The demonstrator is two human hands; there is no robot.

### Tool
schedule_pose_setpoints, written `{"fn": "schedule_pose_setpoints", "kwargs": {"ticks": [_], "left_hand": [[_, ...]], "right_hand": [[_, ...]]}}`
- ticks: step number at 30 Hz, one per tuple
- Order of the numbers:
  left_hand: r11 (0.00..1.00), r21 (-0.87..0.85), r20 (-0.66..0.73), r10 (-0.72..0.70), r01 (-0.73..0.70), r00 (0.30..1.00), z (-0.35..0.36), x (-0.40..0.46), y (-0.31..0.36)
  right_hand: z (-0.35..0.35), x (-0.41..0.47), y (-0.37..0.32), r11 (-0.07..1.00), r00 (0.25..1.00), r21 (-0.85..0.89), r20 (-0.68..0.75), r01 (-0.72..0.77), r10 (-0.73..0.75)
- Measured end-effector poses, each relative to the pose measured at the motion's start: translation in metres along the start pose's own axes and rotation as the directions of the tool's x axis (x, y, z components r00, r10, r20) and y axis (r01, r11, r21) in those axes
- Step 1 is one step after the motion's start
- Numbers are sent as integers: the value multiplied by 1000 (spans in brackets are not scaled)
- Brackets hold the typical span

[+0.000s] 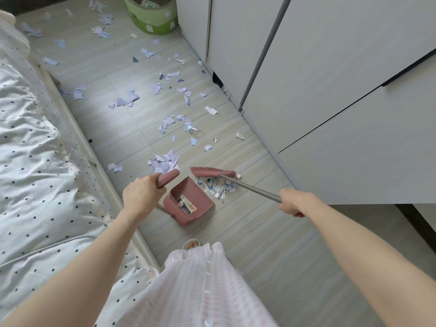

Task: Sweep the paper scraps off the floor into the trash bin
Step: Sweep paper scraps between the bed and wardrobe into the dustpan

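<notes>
My left hand (141,194) is shut on the pink handle of a pink dustpan (188,204), which stands on the floor with its mouth toward the upper right. My right hand (294,202) grips the grey metal pole of a broom, whose pink head (213,172) rests on the floor just beyond the pan. A small heap of paper scraps (218,188) lies between the broom head and the pan's mouth. Another heap of scraps (164,162) lies just past my left hand. Many more scraps are strewn up the floor to a green trash bin (151,15) at the far end.
A bed (35,161) with a white dotted cover runs along the left. White cabinets (330,90) line the right side, leaving a narrow strip of pale floor between. My foot (191,244) in a sandal and my light dress are right below the dustpan.
</notes>
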State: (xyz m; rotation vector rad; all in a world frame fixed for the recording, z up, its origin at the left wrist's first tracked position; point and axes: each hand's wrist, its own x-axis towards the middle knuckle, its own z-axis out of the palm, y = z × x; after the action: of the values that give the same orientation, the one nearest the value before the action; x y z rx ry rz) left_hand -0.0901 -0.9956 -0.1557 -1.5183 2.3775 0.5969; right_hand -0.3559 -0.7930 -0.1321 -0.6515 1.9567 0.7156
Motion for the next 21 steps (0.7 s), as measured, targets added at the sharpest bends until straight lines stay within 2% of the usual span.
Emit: {"fn": "schedule_pose_setpoints", "kwargs": {"ticks": [4,7,12,18,21], "left_hand": [[1000,-6,-6,-1,1,1000,1,-2,0],[1000,-19,4,19,-19,1000,1,-6,1],[998,-29,15,53,-52,998,4,-8,-6],[994,38,75,101,-104,992,4,-10,-16],[984,75,92,157,-164,983,4,-12,-26]], "right_hand": [[-12,-6,17,998,998,-19,-16,54,-55],[-12,-10,28,998,998,44,-42,54,-52],[-2,-11,20,969,998,246,-65,-5,22],[18,-8,-6,860,995,507,-51,-50,88],[38,-6,-12,823,990,559,-31,-98,139]]}}
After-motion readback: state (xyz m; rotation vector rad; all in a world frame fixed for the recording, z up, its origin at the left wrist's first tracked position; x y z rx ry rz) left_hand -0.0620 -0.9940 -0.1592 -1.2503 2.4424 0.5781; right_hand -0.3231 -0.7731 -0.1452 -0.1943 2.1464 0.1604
